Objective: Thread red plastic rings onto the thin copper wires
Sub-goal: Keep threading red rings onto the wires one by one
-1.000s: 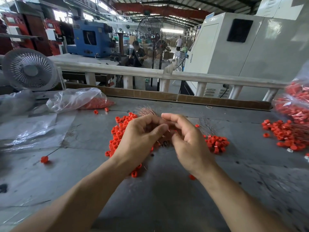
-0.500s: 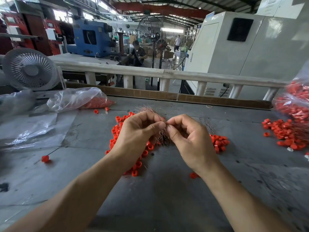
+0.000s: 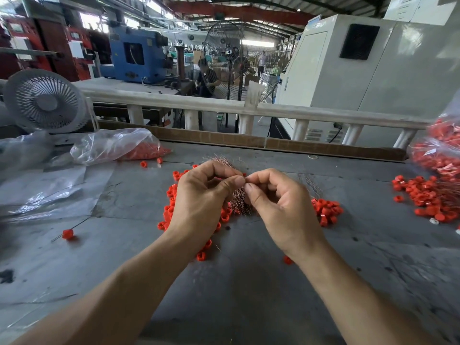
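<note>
Since a second ago, both hands have curled shut and drawn together until their fingertips meet; earlier the right hand's fingers were stretched out and the left hand sat lower over the pile.

A grey worktable [image 3: 236,295] fills the lower part of the view, with a pale railing [image 3: 298,112] along its far side and factory machines behind. A white desk fan [image 3: 43,100] stands at the far left. A clear plastic bag [image 3: 112,145] holding red pieces lies on the table's left, and another bag of red rings [image 3: 440,150] sits at the right edge, with a loose heap of rings [image 3: 428,197] spilled beside it.

Two bare forearms reach in from the bottom. The left hand [image 3: 201,200] and the right hand [image 3: 281,202] hover just above the table's middle, fingers curled, thumb and forefinger of each pressed together in a pinch where the two hands touch. What they pinch is too small to tell.

Directly under the hands lies a bundle of thin copper wires [image 3: 239,200], its ends fanning out beyond the left knuckles. Red plastic rings [image 3: 171,195] are scattered around it, with a smaller cluster [image 3: 326,210] just right of the right hand. One ring on a wire [image 3: 67,234] lies apart at the left.
</note>
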{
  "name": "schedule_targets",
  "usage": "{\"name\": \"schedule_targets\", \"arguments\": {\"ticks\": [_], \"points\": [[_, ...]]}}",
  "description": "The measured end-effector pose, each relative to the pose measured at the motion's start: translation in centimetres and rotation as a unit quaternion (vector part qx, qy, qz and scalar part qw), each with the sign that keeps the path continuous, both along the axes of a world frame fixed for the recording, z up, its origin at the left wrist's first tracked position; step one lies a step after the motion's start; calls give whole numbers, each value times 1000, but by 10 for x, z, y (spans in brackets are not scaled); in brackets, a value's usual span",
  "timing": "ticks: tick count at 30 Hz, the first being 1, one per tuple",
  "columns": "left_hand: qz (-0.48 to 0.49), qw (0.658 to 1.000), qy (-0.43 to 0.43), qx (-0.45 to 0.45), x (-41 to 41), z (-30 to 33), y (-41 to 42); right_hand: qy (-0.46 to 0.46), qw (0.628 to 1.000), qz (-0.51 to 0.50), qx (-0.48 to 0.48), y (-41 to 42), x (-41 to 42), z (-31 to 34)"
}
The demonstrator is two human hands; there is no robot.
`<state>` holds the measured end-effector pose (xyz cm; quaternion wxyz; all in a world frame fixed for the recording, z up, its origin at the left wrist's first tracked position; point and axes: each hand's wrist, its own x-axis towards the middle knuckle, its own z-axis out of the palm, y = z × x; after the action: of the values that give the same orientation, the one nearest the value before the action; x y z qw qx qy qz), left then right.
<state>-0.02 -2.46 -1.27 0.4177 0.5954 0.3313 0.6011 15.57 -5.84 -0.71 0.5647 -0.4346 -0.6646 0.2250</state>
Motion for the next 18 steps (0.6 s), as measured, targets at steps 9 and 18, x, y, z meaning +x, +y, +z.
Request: {"name": "schedule_targets", "arguments": {"ticks": [9, 18], "points": [[150, 870, 468, 22, -24, 2, 11, 45, 996, -80, 18, 2, 5, -3], [180, 824, 534, 56, -21, -6, 11, 20, 996, -87, 5, 3, 2, -6]]}}
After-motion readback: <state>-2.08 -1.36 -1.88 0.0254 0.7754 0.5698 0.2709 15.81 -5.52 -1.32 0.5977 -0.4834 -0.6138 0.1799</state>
